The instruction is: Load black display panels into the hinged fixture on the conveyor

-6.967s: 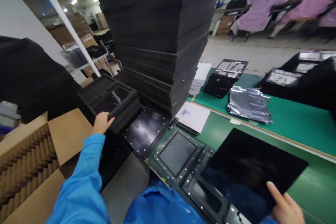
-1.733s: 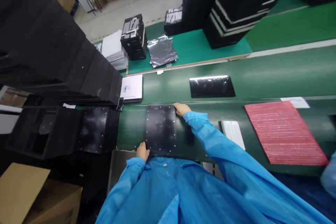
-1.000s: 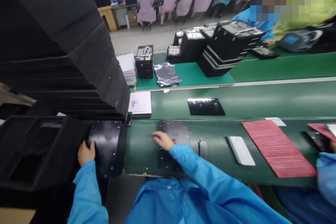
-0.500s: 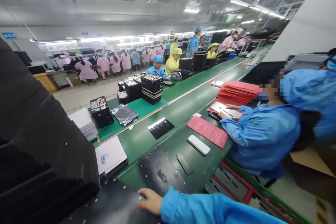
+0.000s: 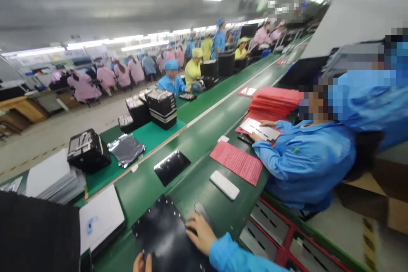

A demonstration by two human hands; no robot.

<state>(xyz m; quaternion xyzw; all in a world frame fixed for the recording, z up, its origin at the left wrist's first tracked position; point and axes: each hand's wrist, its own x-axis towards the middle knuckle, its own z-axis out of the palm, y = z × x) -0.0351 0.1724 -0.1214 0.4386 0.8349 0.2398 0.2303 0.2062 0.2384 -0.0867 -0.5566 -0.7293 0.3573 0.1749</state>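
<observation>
Green belt (image 5: 204, 136) with black plate (image 5: 161, 231) lying flat at its near end.
The right hand (image 5: 200, 233) rested open, fingers flat on the plate's right edge, clasping nothing. The left hand (image 5: 142, 262), mostly out of sight, touched the near edge; its grip could not be told.

Left hand (image 5: 142, 263) back at black panel (image 5: 161, 233), right hand (image 5: 200, 234) shifted to its right edge
</observation>
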